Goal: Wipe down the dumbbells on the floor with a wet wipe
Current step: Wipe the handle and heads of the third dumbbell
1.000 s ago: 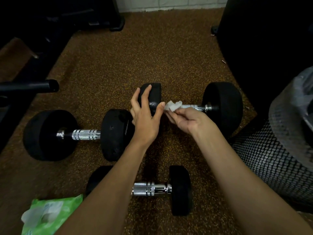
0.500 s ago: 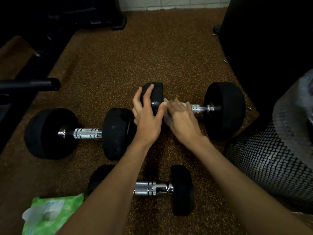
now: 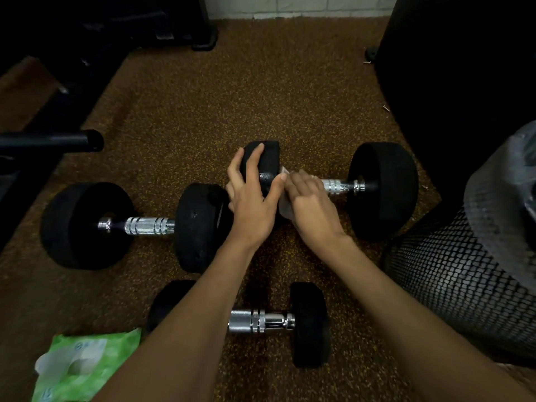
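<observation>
Three black dumbbells with chrome handles lie on the brown speckled floor. My left hand point(image 3: 252, 198) grips the left head of the far right dumbbell point(image 3: 383, 187), fingers over its top. My right hand point(image 3: 310, 207) presses a white wet wipe point(image 3: 284, 208) against the inner face of that head, beside the handle; most of the wipe is hidden under my fingers. A second dumbbell point(image 3: 87, 224) lies to the left, its right head touching my left hand's side. A smaller dumbbell point(image 3: 309, 323) lies nearest me, partly hidden by my left forearm.
A green pack of wet wipes point(image 3: 84, 367) lies at the bottom left. A black mesh bin point(image 3: 458, 271) with a plastic liner stands at the right. Dark equipment frames the left and right edges, with a black bar end point(image 3: 87, 140) at the left.
My right hand moved the wipe from the dumbbell's handle down against the inner face of the left head. My left hand stayed on that head.
</observation>
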Demonstrator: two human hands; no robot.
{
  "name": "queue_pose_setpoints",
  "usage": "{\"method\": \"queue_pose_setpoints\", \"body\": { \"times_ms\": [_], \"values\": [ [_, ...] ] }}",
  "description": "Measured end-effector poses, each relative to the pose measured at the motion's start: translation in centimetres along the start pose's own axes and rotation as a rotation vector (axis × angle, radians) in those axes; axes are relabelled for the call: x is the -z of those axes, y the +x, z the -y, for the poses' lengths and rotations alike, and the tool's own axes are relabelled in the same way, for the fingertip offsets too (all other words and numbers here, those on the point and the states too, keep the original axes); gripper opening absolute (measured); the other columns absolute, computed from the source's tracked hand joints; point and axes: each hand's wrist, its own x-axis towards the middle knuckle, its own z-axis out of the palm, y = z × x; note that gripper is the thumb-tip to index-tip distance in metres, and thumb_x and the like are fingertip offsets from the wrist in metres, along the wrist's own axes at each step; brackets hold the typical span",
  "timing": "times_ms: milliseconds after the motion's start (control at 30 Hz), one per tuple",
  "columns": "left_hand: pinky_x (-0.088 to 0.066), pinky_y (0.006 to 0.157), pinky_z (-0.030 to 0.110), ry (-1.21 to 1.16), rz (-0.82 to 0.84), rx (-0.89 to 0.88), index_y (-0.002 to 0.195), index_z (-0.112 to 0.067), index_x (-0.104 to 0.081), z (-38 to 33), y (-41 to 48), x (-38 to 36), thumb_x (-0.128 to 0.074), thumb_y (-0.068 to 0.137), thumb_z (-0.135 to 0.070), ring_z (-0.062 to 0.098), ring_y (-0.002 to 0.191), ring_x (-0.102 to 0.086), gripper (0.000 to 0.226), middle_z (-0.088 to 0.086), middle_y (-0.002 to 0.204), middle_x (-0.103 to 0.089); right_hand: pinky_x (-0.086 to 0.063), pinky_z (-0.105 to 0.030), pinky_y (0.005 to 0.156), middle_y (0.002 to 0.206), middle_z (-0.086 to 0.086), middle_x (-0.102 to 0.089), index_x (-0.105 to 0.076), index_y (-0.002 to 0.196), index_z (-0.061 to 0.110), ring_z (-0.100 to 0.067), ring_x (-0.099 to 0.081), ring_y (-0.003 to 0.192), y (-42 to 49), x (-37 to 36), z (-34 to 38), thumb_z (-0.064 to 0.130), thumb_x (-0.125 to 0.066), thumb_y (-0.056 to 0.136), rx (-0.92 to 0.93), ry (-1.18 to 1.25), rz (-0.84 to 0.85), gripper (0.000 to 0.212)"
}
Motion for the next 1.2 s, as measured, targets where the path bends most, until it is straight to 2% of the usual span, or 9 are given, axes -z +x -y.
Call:
{"method": "queue_pose_setpoints", "body": {
  "times_ms": [67,133,267,367,467,600,833,1000,1200],
  "values": [
    [-0.016,0.102,0.03,0.003,-0.001,-0.001,0.145,-0.038,-0.027,0.0,0.0,0.0,-0.052,0.093,-0.042,0.016,0.134,-0.017,0.057,-0.005,0.154,-0.008,-0.039,-0.045,0.097,0.111,-0.018,-0.065,-0.061,0.117,0.002,-0.036,-0.059,0.107,0.9,1.0,0.0,0.017,-0.052,0.092,0.0,0.038,-0.04,0.03],
    [-0.016,0.102,0.03,0.007,0.001,0.005,0.145,-0.037,-0.027,0.0,0.0,0.0,-0.052,0.093,-0.042,0.018,0.135,-0.017,0.058,-0.004,0.154,-0.008,-0.043,-0.042,0.084,0.101,-0.023,-0.066,-0.065,0.102,0.002,-0.039,-0.061,0.095,2.7,2.5,0.2,0.024,-0.043,0.096,-0.094,0.152,0.007,0.031],
    [-0.016,0.101,0.031,0.01,0.008,0.01,0.145,-0.037,-0.027,-0.2,0.1,0.1,-0.052,0.093,-0.042,0.02,0.136,-0.016,0.058,-0.004,0.154,-0.008,-0.039,-0.033,0.074,0.112,-0.022,-0.059,-0.064,0.105,0.002,-0.039,-0.056,0.105,6.8,3.7,-0.6,0.03,-0.044,0.093,-0.323,0.278,0.438,0.036],
    [-0.014,0.101,0.03,0.014,0.0,0.012,0.145,-0.036,-0.028,-0.2,0.3,0.1,-0.052,0.093,-0.041,0.021,0.136,-0.016,0.058,-0.003,0.153,-0.009,-0.04,-0.033,0.074,0.103,-0.016,-0.057,-0.063,0.102,0.005,-0.035,-0.056,0.103,7.4,3.8,-0.6,0.031,-0.045,0.092,-0.342,0.319,0.484,0.033],
    [-0.012,0.101,0.027,0.029,-0.009,0.001,0.145,-0.035,-0.028,-0.2,0.3,0.0,-0.053,0.093,-0.04,0.019,0.137,-0.016,0.058,-0.002,0.153,-0.01,-0.044,-0.036,0.075,0.101,-0.023,-0.063,-0.062,0.099,0.004,-0.038,-0.059,0.097,5.4,3.4,-0.5,0.028,-0.042,0.095,-0.229,0.295,0.318,0.031],
    [-0.013,0.101,0.028,0.022,-0.006,-0.004,0.145,-0.036,-0.028,0.0,-0.1,0.0,-0.052,0.093,-0.041,0.019,0.137,-0.015,0.057,-0.004,0.154,-0.008,-0.043,-0.041,0.076,0.095,-0.021,-0.064,-0.061,0.098,0.001,-0.037,-0.06,0.087,2.6,2.1,-1.3,0.017,-0.041,0.096,0.058,0.275,0.07,0.025],
    [-0.013,0.101,0.028,0.032,-0.019,0.001,0.144,-0.036,-0.028,-0.4,0.0,0.0,-0.052,0.093,-0.041,0.021,0.137,-0.016,0.056,-0.002,0.153,-0.009,-0.043,-0.038,0.094,0.116,-0.015,-0.063,-0.056,0.127,-0.002,-0.032,-0.056,0.105,0.4,0.2,-2.2,0.008,-0.057,0.083,0.211,0.136,-0.074,0.045],
    [-0.015,0.099,0.03,0.036,0.007,0.026,0.144,-0.037,-0.028,-0.7,0.3,0.1,-0.052,0.093,-0.043,0.023,0.136,-0.018,0.057,-0.003,0.153,-0.009,-0.033,-0.033,0.077,0.093,-0.014,-0.064,-0.065,0.11,-0.005,-0.023,-0.039,0.088,0.3,-0.1,-1.9,0.012,-0.043,0.083,0.312,-0.094,-0.248,0.038],
    [-0.017,0.103,0.033,0.06,0.015,0.048,0.144,-0.036,-0.028,-0.9,0.5,0.2,-0.052,0.093,-0.041,0.026,0.135,-0.02,0.057,-0.002,0.153,-0.009,-0.031,-0.034,0.072,0.082,-0.011,-0.062,-0.068,0.102,-0.003,-0.023,-0.037,0.082,-0.2,0.8,-2.3,0.01,-0.041,0.082,0.402,-0.249,-0.312,0.036]
  ]
}}
